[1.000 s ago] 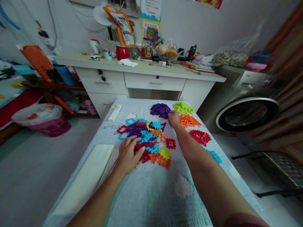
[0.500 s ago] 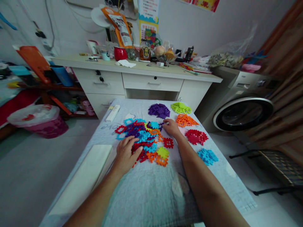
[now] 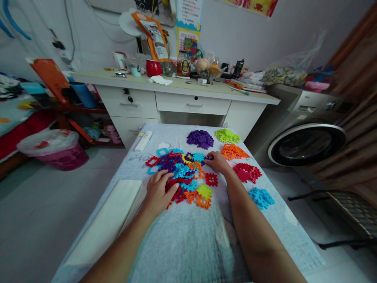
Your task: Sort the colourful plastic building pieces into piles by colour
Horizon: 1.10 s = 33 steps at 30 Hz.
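A mixed heap of coloured plastic interlocking pieces [image 3: 181,173] lies in the middle of the cloth-covered table [image 3: 188,243]. Sorted piles sit to its right: purple [image 3: 200,138], lime green [image 3: 227,136], orange [image 3: 233,151], red [image 3: 247,172] and blue [image 3: 260,197]. My left hand [image 3: 157,193] rests flat on the heap's near left edge, fingers spread. My right hand [image 3: 216,161] reaches into the heap's far right side, its fingertips pinched on a purple piece [image 3: 207,158].
A white desk [image 3: 176,98] cluttered with cups, jars and fruit stands beyond the table. A washing machine [image 3: 306,137] is at the right and a pink bin [image 3: 53,151] at the left. A white folded sheet [image 3: 112,216] and a white tube [image 3: 143,141] lie on the table.
My right hand came back from the purple pile to the far right side of the mixed heap. My left hand stayed on the heap.
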### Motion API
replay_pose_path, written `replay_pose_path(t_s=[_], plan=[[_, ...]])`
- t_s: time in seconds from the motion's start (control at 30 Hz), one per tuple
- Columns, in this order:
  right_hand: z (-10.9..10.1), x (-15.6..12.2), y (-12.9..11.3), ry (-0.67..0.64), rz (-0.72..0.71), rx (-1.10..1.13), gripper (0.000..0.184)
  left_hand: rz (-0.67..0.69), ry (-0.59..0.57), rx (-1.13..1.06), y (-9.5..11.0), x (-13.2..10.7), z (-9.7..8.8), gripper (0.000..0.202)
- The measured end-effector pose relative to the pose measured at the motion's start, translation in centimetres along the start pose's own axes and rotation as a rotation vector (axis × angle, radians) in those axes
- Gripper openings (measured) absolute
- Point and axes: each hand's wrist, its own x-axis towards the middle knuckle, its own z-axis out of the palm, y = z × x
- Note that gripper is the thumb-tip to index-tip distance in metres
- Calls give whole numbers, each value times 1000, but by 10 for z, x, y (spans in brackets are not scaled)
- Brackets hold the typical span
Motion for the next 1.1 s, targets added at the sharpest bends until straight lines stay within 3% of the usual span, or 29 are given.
replay_pose_path(t_s=[0.1,0.2,0.4,0.57,0.73,0.97,1.1], plan=[[-8,-2,4,-55,91,151,8,-5,1,-2,-1,0,1,37],[-17,-4,8,-137,175,316,11,-5,1,-2,-2,0,2,37],[-41,-10,6,-294,155,617,21,-14,27,2,-2,0,3,35],[-46,-14,-2,-224,184,790,26,-54,83,33,-1,3,2,36],[-30,-5,-5,-107,233,848,29,-123,110,24,-2,5,1,40],[-12,43,-23,180,333,827,22,-66,45,-61,-3,5,3,40],[-9,76,-36,271,431,832,16,-60,22,-85,-2,5,2,40]])
